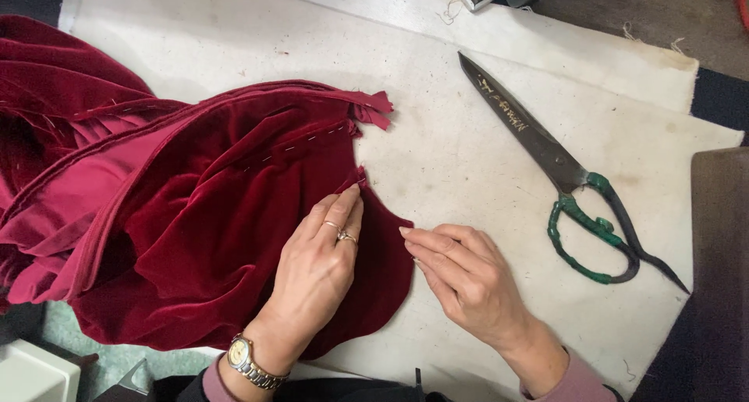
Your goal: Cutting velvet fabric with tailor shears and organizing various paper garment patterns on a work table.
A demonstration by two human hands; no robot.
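Now, line by line:
Left hand (316, 265): lying flat on the red velvet fabric (195, 215), fingers together and stretched, pressing near its curved edge.
Right hand (460, 273): resting on the white cloth (437, 144), fingers narrow and holding nothing, fingertips just beside the velvet's rounded edge.
Velvet: spreading over the cloth's left half, spilling past its left edge.
Scissors (573, 183): lying closed toward the right edge, well apart from both hands.
Open room: bare cloth lying between velvet and scissors.
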